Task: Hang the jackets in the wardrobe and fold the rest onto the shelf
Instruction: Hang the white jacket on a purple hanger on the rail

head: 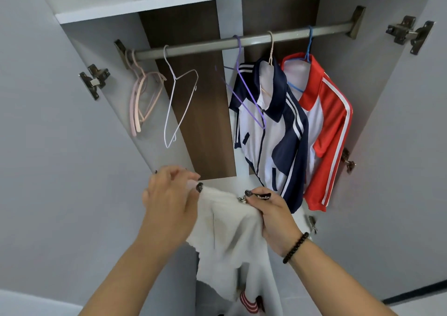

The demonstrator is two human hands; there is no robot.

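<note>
A white fleecy jacket [227, 231] with a red striped cuff hangs between my hands in front of the open wardrobe. My left hand [169, 199] grips its top edge on the left. Over on the right, my right hand [273, 216] pinches the garment at its zipper end and black label. Two jackets hang on the rail [217, 43]: a navy and white jacket [271, 126] and a red and white jacket [326, 131]. Bare hangers sit on the rail: a white wire hanger [179, 97], a purple hanger [244, 85] and pink hangers [142, 97].
Both wardrobe doors [48, 146] stand open at either side, with metal hinges [94, 80] on their inner edges. A white shelf [169, 3] runs above the rail. The wardrobe floor [225, 182] lies just beyond my hands.
</note>
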